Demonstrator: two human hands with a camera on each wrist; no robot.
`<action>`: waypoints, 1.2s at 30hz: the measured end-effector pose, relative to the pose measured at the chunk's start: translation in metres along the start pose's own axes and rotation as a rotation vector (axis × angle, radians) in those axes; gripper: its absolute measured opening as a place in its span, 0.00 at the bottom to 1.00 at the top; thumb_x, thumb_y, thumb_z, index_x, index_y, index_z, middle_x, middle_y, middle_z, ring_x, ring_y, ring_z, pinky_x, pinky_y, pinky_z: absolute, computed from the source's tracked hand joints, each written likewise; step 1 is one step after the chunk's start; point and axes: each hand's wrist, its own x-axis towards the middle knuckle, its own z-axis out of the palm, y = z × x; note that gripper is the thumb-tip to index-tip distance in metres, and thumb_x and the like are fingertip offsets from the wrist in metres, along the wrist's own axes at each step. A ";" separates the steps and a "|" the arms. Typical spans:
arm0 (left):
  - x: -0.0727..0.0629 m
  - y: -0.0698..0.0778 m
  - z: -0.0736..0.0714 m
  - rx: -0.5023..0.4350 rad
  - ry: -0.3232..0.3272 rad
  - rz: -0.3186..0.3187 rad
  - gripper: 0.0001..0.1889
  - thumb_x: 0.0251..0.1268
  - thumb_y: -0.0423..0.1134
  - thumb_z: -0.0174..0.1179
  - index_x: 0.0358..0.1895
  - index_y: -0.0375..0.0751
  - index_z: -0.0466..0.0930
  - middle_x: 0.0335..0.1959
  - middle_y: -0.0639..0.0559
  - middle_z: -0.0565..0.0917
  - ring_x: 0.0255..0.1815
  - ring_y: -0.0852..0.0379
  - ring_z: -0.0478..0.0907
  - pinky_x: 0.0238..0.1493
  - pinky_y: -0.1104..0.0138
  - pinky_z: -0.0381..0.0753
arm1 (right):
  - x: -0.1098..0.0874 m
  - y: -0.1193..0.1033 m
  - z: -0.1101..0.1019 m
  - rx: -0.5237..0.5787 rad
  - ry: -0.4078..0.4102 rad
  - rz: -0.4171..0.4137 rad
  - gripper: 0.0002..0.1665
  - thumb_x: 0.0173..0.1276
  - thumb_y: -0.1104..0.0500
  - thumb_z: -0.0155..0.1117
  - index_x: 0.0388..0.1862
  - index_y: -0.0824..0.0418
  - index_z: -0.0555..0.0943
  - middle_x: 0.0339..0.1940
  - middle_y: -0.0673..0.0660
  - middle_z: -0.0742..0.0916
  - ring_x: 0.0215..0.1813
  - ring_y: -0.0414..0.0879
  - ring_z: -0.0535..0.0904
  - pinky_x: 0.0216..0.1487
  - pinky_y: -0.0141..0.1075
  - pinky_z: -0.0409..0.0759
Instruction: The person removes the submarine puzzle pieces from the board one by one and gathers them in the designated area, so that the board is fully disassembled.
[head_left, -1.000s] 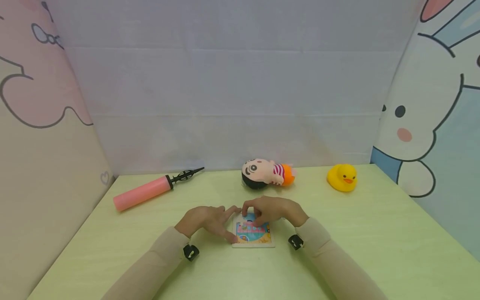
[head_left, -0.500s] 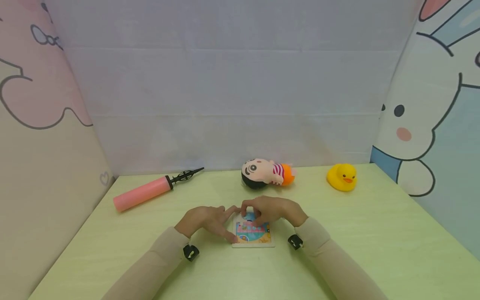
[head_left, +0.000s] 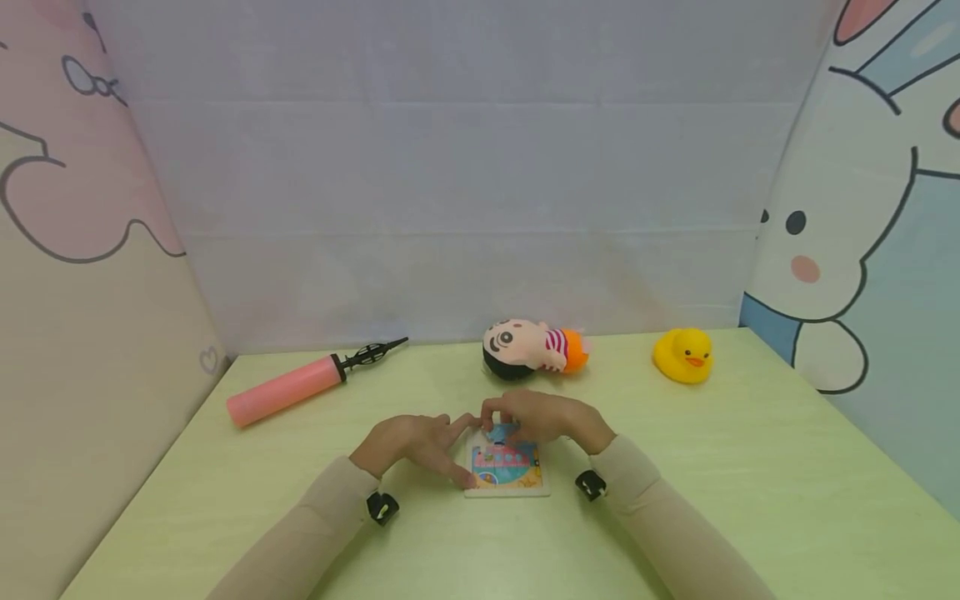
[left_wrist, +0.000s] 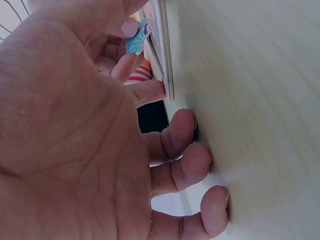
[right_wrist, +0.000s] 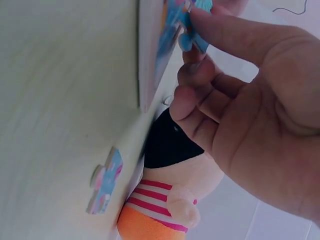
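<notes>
A small square jigsaw board [head_left: 510, 493] with a pink and blue sea picture lies flat on the table, its pale rim showing. My left hand [head_left: 420, 442] spans the board's left side, thumb on the near corner and index fingertip at the far corner. In the left wrist view its other fingertips [left_wrist: 196, 159] rest on the tabletop. My right hand [head_left: 543, 415] pinches a blue jigsaw piece [right_wrist: 200, 42] between thumb and fingers, tilted over the board's far part. Another jigsaw piece [right_wrist: 106, 182] lies loose on the table, seen in the right wrist view.
A plush doll [head_left: 536, 347] with a striped top and orange bottoms lies behind the board. At back left is a pink hand pump [head_left: 285, 390] with a black nozzle. A yellow rubber duck [head_left: 683, 356] sits at back right, before the pale back wall [head_left: 480, 167].
My right thumb has shifted slightly away toward the back, and more of the blue piece and of the board's picture shows. My left hand keeps its place.
</notes>
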 end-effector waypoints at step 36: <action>0.001 0.001 -0.001 -0.025 0.009 0.016 0.48 0.59 0.68 0.64 0.78 0.61 0.50 0.66 0.42 0.70 0.63 0.45 0.73 0.61 0.45 0.70 | -0.051 0.044 -0.045 0.229 -0.065 0.112 0.11 0.69 0.69 0.63 0.46 0.58 0.78 0.37 0.55 0.79 0.37 0.45 0.74 0.40 0.35 0.74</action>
